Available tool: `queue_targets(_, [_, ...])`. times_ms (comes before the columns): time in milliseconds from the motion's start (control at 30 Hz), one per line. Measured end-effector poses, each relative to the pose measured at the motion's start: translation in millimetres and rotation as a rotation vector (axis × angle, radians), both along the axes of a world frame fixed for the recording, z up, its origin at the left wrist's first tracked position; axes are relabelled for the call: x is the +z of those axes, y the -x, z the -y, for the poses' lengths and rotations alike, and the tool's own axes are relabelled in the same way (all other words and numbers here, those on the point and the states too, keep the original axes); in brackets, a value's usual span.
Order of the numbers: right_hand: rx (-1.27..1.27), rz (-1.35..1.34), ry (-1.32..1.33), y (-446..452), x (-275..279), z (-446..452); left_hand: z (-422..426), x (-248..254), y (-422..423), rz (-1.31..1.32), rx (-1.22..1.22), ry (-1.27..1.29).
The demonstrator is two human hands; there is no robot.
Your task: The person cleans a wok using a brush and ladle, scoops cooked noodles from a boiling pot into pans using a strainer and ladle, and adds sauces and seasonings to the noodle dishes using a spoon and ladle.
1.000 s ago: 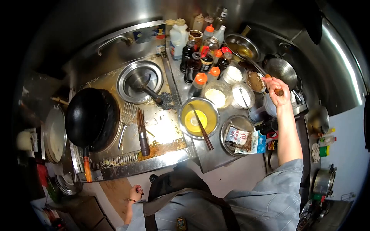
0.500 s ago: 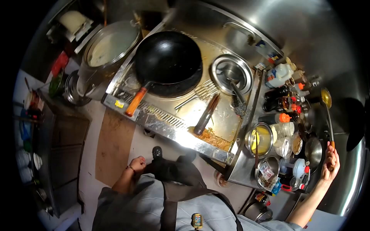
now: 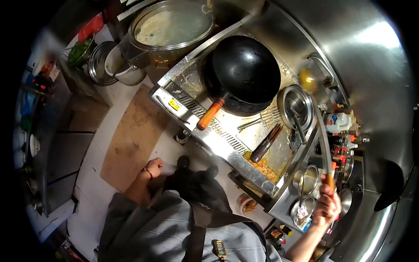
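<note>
My right hand [image 3: 327,204] grips the wooden handle of a long metal ladle [image 3: 325,150]. The ladle's bowl, blurred and yellowish, is above the stove's far right side, near a steel pot [image 3: 284,102] with another ladle resting in it. A black wok [image 3: 248,65] with a wooden handle sits on the burner, and nothing shows inside it. Down by my left leg, my left hand [image 3: 153,167] hangs with fingers curled in, well away from the stove; I see nothing in it.
Behind the stove's left end stands a large pot [image 3: 174,28] of cloudy liquid. A wire skimmer and a dark bamboo brush [image 3: 266,144] lie on the stove top [image 3: 244,126], near food scraps. Several bottles [image 3: 338,122] and bowls line the right counter. A tub [image 3: 246,204] stands on the floor.
My right hand has brought the ladle leftward, from over the right counter to above the stove. The view has turned, so the wok and stove appear further right. My left hand stays curled at my side.
</note>
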State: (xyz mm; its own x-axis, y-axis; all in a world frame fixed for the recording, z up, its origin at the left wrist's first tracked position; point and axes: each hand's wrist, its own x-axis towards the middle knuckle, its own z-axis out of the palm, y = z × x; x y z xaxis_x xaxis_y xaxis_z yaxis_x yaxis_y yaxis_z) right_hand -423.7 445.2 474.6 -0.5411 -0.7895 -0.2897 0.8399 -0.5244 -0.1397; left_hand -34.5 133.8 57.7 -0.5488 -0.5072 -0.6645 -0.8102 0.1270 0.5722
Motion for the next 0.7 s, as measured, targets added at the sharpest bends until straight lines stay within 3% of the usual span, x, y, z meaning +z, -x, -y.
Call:
queue_targets(67, [0.049, 0.151, 0.012, -7, -33, 36, 13, -10, 3, -0.001, -0.010, 0.099])
queue_targets(133, [0.136, 0.114, -0.143, -7, -66, 61, 20, -25, 13, -0.057, 0.057, 0.138])
queue_targets(200, [0.266, -0.191, -0.428, -5, -99, 79, 24, -48, 31, -0.213, 0.187, 0.117])
queue_targets(267, [0.329, -0.564, -0.864, -7, -124, 89, 17, -71, 61, -0.322, 0.741, -0.421])
queue_targets(367, [0.394, -0.933, -1.109, -4, -154, 97, 5, -120, 111, -0.326, 1.036, -0.715])
queue_targets(400, [0.380, -1.036, -1.158, -5, -161, 101, -10, -178, 120, -0.483, 1.142, -0.827])
queue_targets(467, [0.415, -1.152, -1.293, 0, -175, 102, -2, -158, 157, -0.290, 1.266, -0.883])
queue_targets(500, [0.449, -1.455, -1.343, 10, -192, 93, -5, -180, 169, -0.362, 1.360, -0.890])
queue_targets(533, [0.467, -1.762, -1.384, 22, -211, 80, 1, -171, 190, -0.211, 1.510, -0.749])
queue_targets(633, [0.223, -2.011, -1.512, 24, -238, 87, -22, -326, 219, -0.501, 1.764, -0.875])
queue_targets(667, [0.134, -2.129, -1.547, 7, -222, 108, -20, -332, 215, -0.454, 1.621, -0.878])
queue_targets(700, [0.539, -2.270, -1.518, 17, -217, 81, -18, -337, 212, -0.412, 1.477, -0.871])
